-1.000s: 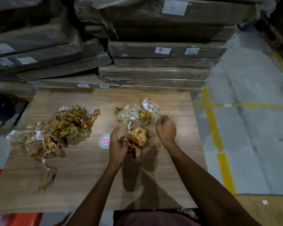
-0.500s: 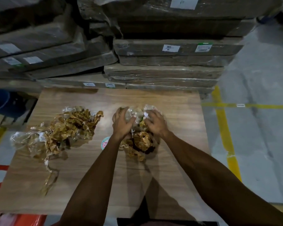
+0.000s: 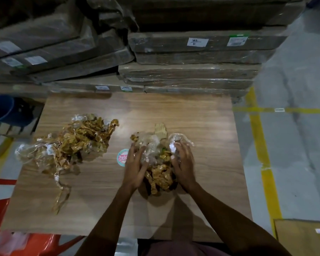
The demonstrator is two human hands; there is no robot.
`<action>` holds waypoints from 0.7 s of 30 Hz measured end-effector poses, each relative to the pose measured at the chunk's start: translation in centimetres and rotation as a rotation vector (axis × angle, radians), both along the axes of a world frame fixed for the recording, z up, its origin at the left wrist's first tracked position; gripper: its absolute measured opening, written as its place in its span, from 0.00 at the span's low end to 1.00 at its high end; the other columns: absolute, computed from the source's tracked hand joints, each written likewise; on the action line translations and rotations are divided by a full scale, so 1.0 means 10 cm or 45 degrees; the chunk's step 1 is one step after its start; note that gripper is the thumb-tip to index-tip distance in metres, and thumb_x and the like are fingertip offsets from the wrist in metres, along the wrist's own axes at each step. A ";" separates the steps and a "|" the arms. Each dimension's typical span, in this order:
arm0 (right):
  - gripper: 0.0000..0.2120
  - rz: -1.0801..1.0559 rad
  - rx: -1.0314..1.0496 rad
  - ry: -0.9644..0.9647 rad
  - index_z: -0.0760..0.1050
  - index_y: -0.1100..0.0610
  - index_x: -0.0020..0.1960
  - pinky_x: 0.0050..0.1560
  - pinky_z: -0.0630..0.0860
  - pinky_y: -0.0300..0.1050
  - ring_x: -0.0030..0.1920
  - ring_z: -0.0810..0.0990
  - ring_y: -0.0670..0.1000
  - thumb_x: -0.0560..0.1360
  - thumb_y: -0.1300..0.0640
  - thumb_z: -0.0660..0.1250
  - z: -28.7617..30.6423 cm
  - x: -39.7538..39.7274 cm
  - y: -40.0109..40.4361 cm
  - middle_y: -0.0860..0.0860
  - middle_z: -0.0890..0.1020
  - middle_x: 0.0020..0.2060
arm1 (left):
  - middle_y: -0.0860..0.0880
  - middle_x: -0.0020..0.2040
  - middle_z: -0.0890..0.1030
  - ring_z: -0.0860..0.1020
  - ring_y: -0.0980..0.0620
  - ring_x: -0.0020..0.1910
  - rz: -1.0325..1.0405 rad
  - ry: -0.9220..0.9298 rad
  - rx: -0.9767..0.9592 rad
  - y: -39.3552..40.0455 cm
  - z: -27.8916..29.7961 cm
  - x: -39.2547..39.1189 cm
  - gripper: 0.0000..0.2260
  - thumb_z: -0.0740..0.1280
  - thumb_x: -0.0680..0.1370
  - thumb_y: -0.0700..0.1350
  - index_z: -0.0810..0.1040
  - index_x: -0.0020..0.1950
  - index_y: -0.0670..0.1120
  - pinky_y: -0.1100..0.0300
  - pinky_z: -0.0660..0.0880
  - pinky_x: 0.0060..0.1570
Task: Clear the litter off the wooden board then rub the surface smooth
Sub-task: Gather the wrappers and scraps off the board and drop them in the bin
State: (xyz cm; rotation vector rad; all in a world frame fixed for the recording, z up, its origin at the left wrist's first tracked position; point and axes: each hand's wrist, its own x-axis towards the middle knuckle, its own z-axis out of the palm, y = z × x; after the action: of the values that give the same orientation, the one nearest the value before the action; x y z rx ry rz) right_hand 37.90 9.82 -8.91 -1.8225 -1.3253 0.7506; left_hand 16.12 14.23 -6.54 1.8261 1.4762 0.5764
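The pale wood-grain rectangular board (image 3: pixel 183 115) lies flat in front of the person. Both hands work one clump of crumpled clear plastic film and brown tape scraps (image 3: pixel 158 163), right of the board's centre. The left hand (image 3: pixel 135 167) cups the clump's left side, fingers curled into the film; the right hand (image 3: pixel 183 163) cups its right side, fingers likewise curled round the plastic — the clump sits gathered between the two palms. A round pink-and-teal sticker (image 3: pixel 122 157) is stuck to the board just beside the left hand. A second, larger heap of the same brown tape and clear film (image 3: pixel 72 145) lies on the board's left part, well apart from the hands, untouched, a twisted strand trailing toward the near edge. Behind the board stand stacked film-wrapped flat cartons (image 3: pixel 192 58).
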 end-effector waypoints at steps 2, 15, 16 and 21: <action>0.26 0.020 -0.011 -0.005 0.67 0.48 0.77 0.78 0.59 0.62 0.81 0.56 0.52 0.82 0.40 0.55 -0.01 -0.13 -0.10 0.51 0.65 0.79 | 0.54 0.84 0.47 0.48 0.50 0.83 0.065 -0.040 -0.005 -0.22 -0.08 0.11 0.26 0.56 0.81 0.61 0.64 0.79 0.57 0.42 0.54 0.79; 0.31 -0.085 -0.059 0.360 0.64 0.48 0.79 0.80 0.57 0.47 0.81 0.57 0.44 0.82 0.34 0.53 0.24 -0.70 -0.36 0.45 0.62 0.81 | 0.51 0.80 0.63 0.59 0.56 0.80 0.374 -0.575 -0.117 -0.47 0.00 0.60 0.19 0.58 0.80 0.53 0.68 0.72 0.63 0.43 0.58 0.79; 0.31 -0.101 -0.041 0.420 0.65 0.49 0.79 0.80 0.58 0.50 0.81 0.59 0.45 0.82 0.35 0.53 0.27 -0.72 -0.36 0.46 0.64 0.80 | 0.49 0.79 0.66 0.61 0.54 0.80 0.373 -0.615 -0.119 -0.47 0.04 0.58 0.18 0.58 0.80 0.54 0.69 0.70 0.61 0.44 0.59 0.78; 0.28 -0.280 0.131 0.576 0.72 0.65 0.72 0.77 0.63 0.60 0.75 0.69 0.56 0.82 0.47 0.55 0.54 -0.89 -0.29 0.58 0.75 0.72 | 0.52 0.72 0.75 0.69 0.48 0.76 0.364 -0.788 -0.091 -0.44 0.31 0.49 0.16 0.59 0.81 0.54 0.74 0.68 0.56 0.45 0.65 0.76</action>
State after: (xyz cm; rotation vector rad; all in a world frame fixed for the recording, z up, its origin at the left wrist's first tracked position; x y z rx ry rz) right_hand 28.98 6.91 -3.49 -1.5652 -0.8403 0.8908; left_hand 20.98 9.80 -3.42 1.2219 1.2992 1.0975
